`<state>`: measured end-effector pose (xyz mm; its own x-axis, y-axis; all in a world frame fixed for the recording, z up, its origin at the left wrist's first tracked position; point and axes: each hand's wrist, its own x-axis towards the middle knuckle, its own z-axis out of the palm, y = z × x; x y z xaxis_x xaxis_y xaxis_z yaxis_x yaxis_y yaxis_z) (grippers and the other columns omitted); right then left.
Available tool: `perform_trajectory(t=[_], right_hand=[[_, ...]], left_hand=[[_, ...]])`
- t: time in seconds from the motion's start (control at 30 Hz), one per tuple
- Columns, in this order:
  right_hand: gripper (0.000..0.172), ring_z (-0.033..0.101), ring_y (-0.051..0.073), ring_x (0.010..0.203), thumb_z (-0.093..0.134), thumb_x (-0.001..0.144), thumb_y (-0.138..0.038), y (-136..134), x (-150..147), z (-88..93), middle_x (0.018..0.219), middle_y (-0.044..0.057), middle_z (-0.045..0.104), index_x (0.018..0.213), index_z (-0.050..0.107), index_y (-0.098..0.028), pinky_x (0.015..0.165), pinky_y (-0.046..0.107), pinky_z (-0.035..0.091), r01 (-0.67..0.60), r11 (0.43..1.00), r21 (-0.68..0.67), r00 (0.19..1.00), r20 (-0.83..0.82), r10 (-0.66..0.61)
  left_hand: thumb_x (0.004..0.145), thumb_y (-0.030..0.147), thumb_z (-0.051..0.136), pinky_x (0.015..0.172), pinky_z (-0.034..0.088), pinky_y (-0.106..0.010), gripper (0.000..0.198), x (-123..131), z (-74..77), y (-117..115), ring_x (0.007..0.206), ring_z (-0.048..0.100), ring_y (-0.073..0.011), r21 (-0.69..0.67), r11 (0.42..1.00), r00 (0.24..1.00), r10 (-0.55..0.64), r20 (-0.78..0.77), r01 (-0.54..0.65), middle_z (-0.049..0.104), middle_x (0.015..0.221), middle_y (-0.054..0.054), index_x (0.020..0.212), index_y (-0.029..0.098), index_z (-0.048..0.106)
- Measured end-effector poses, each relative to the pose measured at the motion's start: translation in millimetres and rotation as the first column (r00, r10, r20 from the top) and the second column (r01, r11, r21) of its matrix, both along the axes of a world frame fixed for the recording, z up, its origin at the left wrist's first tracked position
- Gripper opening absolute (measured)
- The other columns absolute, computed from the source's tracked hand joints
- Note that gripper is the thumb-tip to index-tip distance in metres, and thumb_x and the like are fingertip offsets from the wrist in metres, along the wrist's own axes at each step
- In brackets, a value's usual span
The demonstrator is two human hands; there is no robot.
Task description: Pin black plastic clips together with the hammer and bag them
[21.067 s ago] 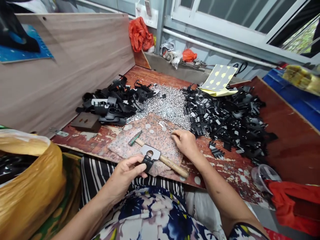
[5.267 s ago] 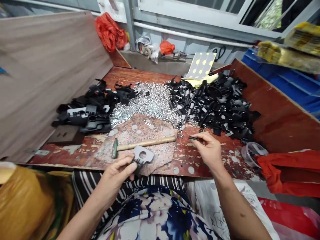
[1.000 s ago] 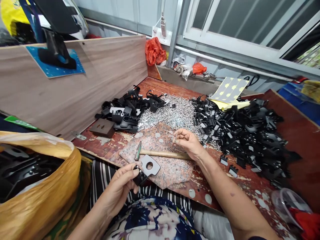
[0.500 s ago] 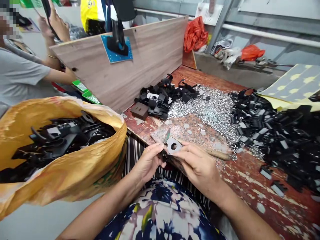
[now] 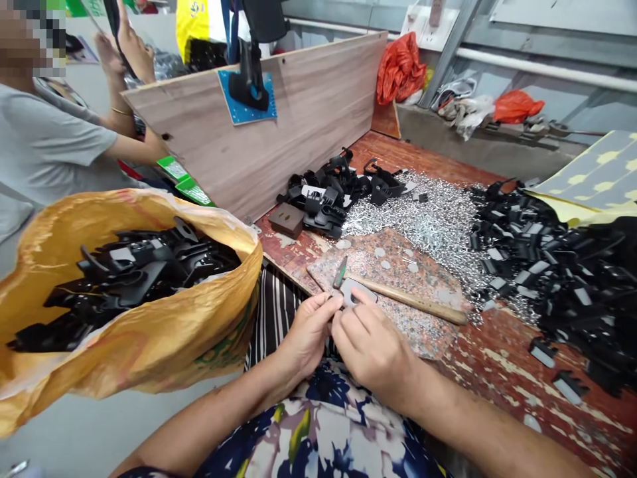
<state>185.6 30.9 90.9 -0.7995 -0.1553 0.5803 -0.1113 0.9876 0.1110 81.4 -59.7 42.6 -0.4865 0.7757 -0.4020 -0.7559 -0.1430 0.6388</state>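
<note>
A small black plastic part with a grey, rounded face (image 5: 367,293) is between my hands, just above my lap. My left hand (image 5: 309,332) pinches its near left side with thumb and fingers. My right hand (image 5: 375,342) is closed against the part, its index finger lying over the hole in the grey face. The fingers hide most of the black underside. Right behind the part, a hammer with a wooden handle (image 5: 413,301) lies on a speckled stone slab (image 5: 423,335).
Loose metal pins (image 5: 423,209) cover the mid-table. Small black pieces (image 5: 547,265) are heaped right; black clip parts (image 5: 326,212) and a brown block (image 5: 286,220) sit left. A yellow sack (image 5: 199,318) of black parts stands left. Beyond the wooden partition (image 5: 323,93) sits another person (image 5: 60,133).
My right hand has shifted in and down, its fingers curling closer to my left hand. The part's grey face has tilted flatter and more of the hammer handle shows. The camera view has turned slightly left.
</note>
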Motion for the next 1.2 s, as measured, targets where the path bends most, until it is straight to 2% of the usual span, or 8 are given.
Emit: perform_trajectory(t=[0.17,0.3,0.47,0.63,0.73,0.87,1.07,1.2], right_hand=[[0.026,0.056,0.016,0.071,0.045,0.098,-0.006,1.8,1.2,-2.3,0.074,0.004,0.061,0.099,0.071,-0.009,0.109,0.042,0.052,-0.032,0.995,-0.092,0.999,0.034,0.035],[0.026,0.053,0.015,0.071,0.044,0.100,-0.009,0.4,7.6,-8.5,0.072,0.001,0.057,0.093,0.069,-0.015,0.108,0.046,0.051,0.012,0.964,-0.264,0.997,0.074,0.008],[0.019,0.060,0.017,0.085,0.049,0.102,-0.018,22.4,18.4,-16.0,0.092,0.005,0.066,0.114,0.064,-0.018,0.089,0.039,0.056,0.057,0.894,-0.445,0.986,0.166,0.020],[0.019,0.056,0.027,0.089,0.058,0.097,-0.033,86.7,40.4,-27.5,0.094,0.013,0.060,0.092,0.065,-0.016,0.074,0.042,0.049,0.487,0.873,-0.037,0.813,0.385,-0.438],[0.019,0.058,0.023,0.081,0.057,0.097,-0.034,98.8,54.7,-40.5,0.089,0.009,0.060,0.086,0.059,-0.018,0.068,0.035,0.045,0.492,0.870,0.020,0.753,0.491,-0.437],[0.016,0.054,0.016,0.049,0.053,0.098,-0.032,87.5,74.1,-42.1,0.062,-0.003,0.058,0.105,0.059,-0.020,0.048,0.028,0.035,0.574,0.809,-0.125,0.680,0.624,-0.386],[0.054,0.071,0.018,0.078,0.053,0.100,-0.022,67.4,79.5,-19.0,0.105,0.006,0.074,0.153,0.044,-0.030,0.067,0.029,0.052,0.407,0.859,-0.310,0.910,0.215,-0.354],[0.055,0.056,0.014,0.056,0.051,0.099,-0.015,54.3,67.2,-31.8,0.073,0.001,0.063,0.153,0.046,-0.025,0.052,0.027,0.042,0.360,0.906,-0.222,0.931,0.144,-0.334]], left_hand=[[0.077,0.038,0.085,0.058,0.047,-0.017,0.032,3.3,-1.2,-13.3,0.060,0.050,-0.0068,-0.002,0.998,0.998,-0.060,0.002,0.060,0.056,0.070,0.003,0.078,0.014,0.064],[0.078,0.037,0.083,0.054,0.047,-0.019,0.033,1.8,-7.5,-33.8,0.067,0.049,-0.0105,0.003,0.988,0.961,-0.151,-0.232,0.156,0.056,0.084,0.002,0.093,0.019,0.061],[0.091,0.041,0.070,0.047,0.040,-0.018,0.037,-18.9,-7.1,-57.6,0.066,0.051,-0.0113,-0.294,0.955,0.717,-0.231,-0.658,0.038,0.060,0.098,-0.001,0.121,0.025,0.056],[0.099,0.056,0.047,0.044,0.033,-0.021,0.045,-54.9,-8.1,-45.0,0.056,0.045,-0.0119,-0.390,0.920,0.673,-0.314,-0.669,0.041,0.058,0.082,0.001,0.126,0.022,0.060],[0.099,0.054,0.044,0.051,0.036,-0.023,0.045,-63.9,-21.3,-19.9,0.059,0.048,-0.0148,-0.389,0.921,0.585,-0.320,-0.746,0.008,0.055,0.070,0.002,0.114,0.018,0.067],[0.097,0.053,0.046,0.057,0.038,-0.025,0.043,-65.5,-36.5,0.9,0.060,0.049,-0.0165,-0.401,0.914,0.489,-0.322,-0.811,-0.064,0.052,0.063,0.002,0.090,0.018,0.070],[0.096,0.050,0.051,0.064,0.038,-0.027,0.040,-65.9,-37.9,1.5,0.062,0.051,-0.0174,-0.392,0.910,0.465,-0.292,-0.835,-0.132,0.053,0.061,0.001,0.072,0.020,0.065],[0.096,0.048,0.051,0.064,0.037,-0.027,0.040,-63.3,-38.1,2.2,0.062,0.051,-0.0178,-0.379,0.908,0.458,-0.263,-0.849,-0.181,0.053,0.061,0.001,0.069,0.021,0.062]])
